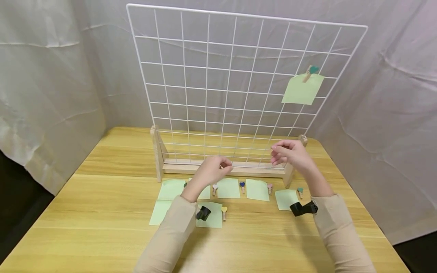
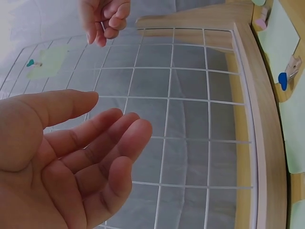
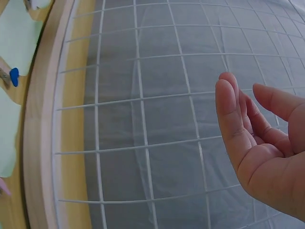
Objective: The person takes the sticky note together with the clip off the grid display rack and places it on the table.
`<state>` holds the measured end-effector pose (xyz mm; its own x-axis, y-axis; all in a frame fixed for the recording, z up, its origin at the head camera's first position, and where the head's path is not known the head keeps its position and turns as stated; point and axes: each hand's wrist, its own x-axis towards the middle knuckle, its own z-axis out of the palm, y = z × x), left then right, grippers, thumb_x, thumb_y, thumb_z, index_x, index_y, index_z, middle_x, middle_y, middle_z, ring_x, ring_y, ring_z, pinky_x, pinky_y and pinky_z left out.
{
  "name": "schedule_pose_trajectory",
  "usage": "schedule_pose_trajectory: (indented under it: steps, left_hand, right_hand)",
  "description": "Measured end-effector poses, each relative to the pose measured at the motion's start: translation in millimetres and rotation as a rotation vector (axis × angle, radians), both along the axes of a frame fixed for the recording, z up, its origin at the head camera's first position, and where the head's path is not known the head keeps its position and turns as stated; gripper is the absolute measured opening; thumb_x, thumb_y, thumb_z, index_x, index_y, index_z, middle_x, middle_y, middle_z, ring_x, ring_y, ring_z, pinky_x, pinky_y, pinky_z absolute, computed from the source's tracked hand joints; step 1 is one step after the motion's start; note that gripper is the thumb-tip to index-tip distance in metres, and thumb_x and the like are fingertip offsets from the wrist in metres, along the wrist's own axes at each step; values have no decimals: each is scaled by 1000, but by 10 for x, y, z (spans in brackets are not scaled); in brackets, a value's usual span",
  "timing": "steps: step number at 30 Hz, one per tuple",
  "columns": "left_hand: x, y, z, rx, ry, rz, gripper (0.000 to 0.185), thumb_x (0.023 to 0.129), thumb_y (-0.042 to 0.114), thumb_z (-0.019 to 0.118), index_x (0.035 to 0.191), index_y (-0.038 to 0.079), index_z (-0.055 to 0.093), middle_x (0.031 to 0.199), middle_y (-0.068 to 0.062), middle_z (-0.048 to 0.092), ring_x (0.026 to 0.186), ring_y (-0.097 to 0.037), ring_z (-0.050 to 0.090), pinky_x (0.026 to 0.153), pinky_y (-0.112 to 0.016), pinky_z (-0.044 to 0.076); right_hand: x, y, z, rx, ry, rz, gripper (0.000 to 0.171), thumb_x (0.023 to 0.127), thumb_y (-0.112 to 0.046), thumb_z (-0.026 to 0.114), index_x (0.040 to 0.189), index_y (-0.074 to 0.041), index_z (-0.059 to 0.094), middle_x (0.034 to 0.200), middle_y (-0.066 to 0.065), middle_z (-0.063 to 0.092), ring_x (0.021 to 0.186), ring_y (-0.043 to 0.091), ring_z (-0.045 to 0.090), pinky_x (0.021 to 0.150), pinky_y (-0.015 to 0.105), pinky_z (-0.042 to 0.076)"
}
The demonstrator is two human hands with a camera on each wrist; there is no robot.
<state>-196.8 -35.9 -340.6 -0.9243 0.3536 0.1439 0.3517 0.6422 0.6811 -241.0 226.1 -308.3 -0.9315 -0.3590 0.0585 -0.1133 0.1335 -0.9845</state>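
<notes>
White wire grid [image 1: 239, 87] holds one pegged green note [image 1: 302, 89]; left hand [image 1: 211, 170] and right hand [image 1: 290, 151] hover before it, fingers relaxed, empty.

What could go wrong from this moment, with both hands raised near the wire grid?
Both the left hand and the right hand hover empty close to the wire grid panel; a knock might rock it in its wooden stand. A sleeve could sweep the green notes and clothespins lying below.
</notes>
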Motion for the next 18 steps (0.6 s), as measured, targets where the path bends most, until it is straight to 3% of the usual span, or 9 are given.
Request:
schedule_pose_trajectory:
  steps: [8, 18]
  left_hand:
    - [-66, 35, 77, -2, 19, 3, 21, 90, 21, 53, 99, 6, 65, 88, 0, 63, 79, -14, 57, 66, -24, 46]
    - [-189, 116, 147, 33, 85, 2, 18, 89, 17, 53, 94, 6, 66, 83, 0, 62, 72, -11, 56, 62, -22, 45]
  right_hand:
    - [-42, 37, 128, -33, 37, -6, 6, 88, -7, 56, 85, -2, 59, 72, 9, 60, 60, 21, 62, 61, 39, 52]
    - [-92, 112, 269, -88, 91, 2, 11, 88, -2, 53, 82, -4, 62, 69, 7, 61, 58, 20, 62, 56, 32, 52]
